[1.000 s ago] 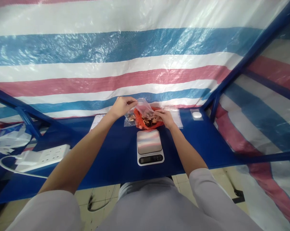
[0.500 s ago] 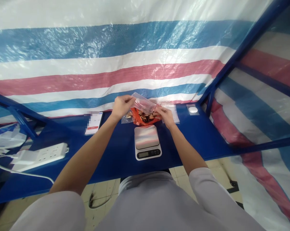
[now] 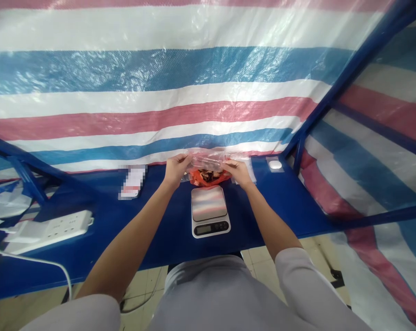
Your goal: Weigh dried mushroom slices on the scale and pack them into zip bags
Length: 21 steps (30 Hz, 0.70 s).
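My left hand [image 3: 176,168] and my right hand [image 3: 238,171] each pinch an end of a small clear plastic bag [image 3: 208,160], stretched level between them above the blue table [image 3: 153,216]. Right beneath the bag lies an open red bag [image 3: 205,177] holding dark brown dried pieces. A small digital kitchen scale [image 3: 210,211] with a bare steel platform stands just in front of the red bag, between my forearms.
A white power strip [image 3: 51,228] with its cable lies at the left edge. A phone [image 3: 132,182] rests left of my hands. A small white round object [image 3: 274,164] sits at the back right by more clear bags [image 3: 251,170]. Striped tarpaulin walls enclose the table.
My right hand came up from the red bag and took the free end of the clear bag. Both hands now pull it flat and level; before, the left hand held it up at a slant.
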{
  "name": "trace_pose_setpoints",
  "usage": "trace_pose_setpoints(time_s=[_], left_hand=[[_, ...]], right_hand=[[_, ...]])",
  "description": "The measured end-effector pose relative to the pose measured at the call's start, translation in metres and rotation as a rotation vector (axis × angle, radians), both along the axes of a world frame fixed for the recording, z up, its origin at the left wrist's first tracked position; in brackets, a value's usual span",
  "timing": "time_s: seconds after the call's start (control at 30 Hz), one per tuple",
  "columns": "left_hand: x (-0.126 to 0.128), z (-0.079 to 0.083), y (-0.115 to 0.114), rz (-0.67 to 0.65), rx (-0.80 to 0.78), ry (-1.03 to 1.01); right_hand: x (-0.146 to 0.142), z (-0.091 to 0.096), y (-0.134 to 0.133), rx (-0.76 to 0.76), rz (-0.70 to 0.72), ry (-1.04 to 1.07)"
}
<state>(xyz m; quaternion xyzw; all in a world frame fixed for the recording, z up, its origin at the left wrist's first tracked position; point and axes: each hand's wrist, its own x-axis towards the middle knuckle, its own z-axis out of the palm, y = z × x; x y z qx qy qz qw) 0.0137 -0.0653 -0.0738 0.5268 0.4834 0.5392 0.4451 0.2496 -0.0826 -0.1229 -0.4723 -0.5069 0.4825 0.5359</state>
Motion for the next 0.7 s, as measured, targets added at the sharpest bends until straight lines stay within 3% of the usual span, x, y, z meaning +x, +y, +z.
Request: trace_pose_setpoints(time_s=[0.1, 0.2, 0.3, 0.4, 0.57, 0.7], left_hand=[[-0.002, 0.0, -0.003, -0.089, -0.108, -0.052], [-0.002, 0.007, -0.008, -0.279, -0.228, -0.092], [0.004, 0.01, -0.012, -0.394, -0.269, -0.061], [0.018, 0.004, -0.013, -0.325, -0.235, -0.107], [0.055, -0.016, -0.014, -0.127, -0.162, -0.252], [0.085, -0.026, -0.02, -0.115, -0.173, -0.36]], right_hand=[[0.014, 0.004, 0.003, 0.026, 0.087, -0.086], [0.026, 0.013, 0.006, 0.025, 0.19, -0.16], [0.035, 0.02, 0.009, 0.043, 0.207, -0.204], [0.042, 0.02, 0.006, 0.022, 0.072, -0.156], [0.05, 0.002, -0.007, -0.132, -0.204, 0.084], [0.053, -0.007, -0.015, -0.224, -0.25, 0.188]])
